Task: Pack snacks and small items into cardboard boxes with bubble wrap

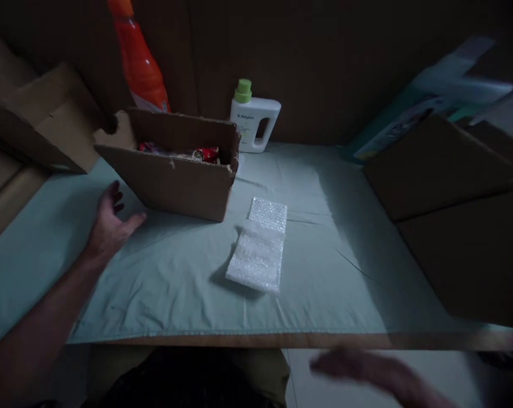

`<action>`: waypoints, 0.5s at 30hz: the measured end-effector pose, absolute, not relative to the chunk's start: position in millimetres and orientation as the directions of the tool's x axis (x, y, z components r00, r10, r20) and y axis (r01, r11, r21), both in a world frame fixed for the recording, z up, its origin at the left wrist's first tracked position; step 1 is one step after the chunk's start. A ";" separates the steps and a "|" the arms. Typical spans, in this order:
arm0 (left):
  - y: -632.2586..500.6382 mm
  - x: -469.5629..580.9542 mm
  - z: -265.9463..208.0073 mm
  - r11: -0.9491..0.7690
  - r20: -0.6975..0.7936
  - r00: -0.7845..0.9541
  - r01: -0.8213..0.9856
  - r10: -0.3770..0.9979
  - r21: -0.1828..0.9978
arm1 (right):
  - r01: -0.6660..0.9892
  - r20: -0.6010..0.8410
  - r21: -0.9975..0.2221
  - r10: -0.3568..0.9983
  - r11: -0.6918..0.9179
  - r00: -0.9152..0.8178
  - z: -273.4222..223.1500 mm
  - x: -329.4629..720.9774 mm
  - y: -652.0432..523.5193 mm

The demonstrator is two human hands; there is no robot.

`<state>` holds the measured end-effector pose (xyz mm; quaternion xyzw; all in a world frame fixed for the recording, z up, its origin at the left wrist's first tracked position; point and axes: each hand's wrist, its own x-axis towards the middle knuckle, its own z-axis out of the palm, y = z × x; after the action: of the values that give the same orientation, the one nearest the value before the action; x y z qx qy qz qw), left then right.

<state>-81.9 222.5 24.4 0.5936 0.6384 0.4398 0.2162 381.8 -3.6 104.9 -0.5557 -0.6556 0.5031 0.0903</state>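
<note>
My left hand [111, 222] is over the cloth at the left, thumb and fingers apart, with nothing in it. Just beyond it stands an open cardboard box [175, 187], in which red wrapped packets [205, 154] show. A folded piece of bubble wrap [260, 249] lies on the cloth right of the box. Low in the view, my right hand [341, 364] hangs in front of the table edge. It is smeared by motion, so its fingers cannot be made out.
A pale green cloth [311, 283] covers the table. Behind stand a white bottle with a green cap [248, 122] and an orange bottle [141, 68]. A teal spray bottle [401, 113] leans by a large cardboard box [464, 243] at right. More cardboard [48, 124] is at left.
</note>
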 end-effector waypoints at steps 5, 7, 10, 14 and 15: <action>262.2 -65.5 22.1 -0.242 0.266 -0.037 0.311 0.963 0.919 | 0.503 0.042 -0.853 0.979 0.140 -0.202 104.1 310.0 135.3; 265.8 -52.8 17.0 -0.265 0.290 -0.063 0.258 0.955 0.929 | 0.472 0.158 -0.847 0.963 0.247 -0.221 92.9 274.1 193.0; 273.6 -33.5 9.7 -0.271 0.320 -0.121 0.309 0.940 0.912 | 0.439 0.218 -0.851 0.954 0.288 -0.204 76.9 249.0 253.2; 288.5 -21.1 4.5 -0.241 0.326 -0.169 0.390 0.930 0.889 | 0.488 0.191 -0.837 0.968 0.248 -0.164 78.6 272.5 262.5; 287.7 -21.4 3.4 -0.245 0.329 -0.162 0.394 0.930 0.886 | 0.542 0.174 -0.809 0.974 0.227 -0.148 81.5 282.9 251.8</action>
<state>-21.4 287.7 3.4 0.5937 0.5578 0.5195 0.2579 282.9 251.8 81.5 -0.5446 -0.6957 0.3001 0.3597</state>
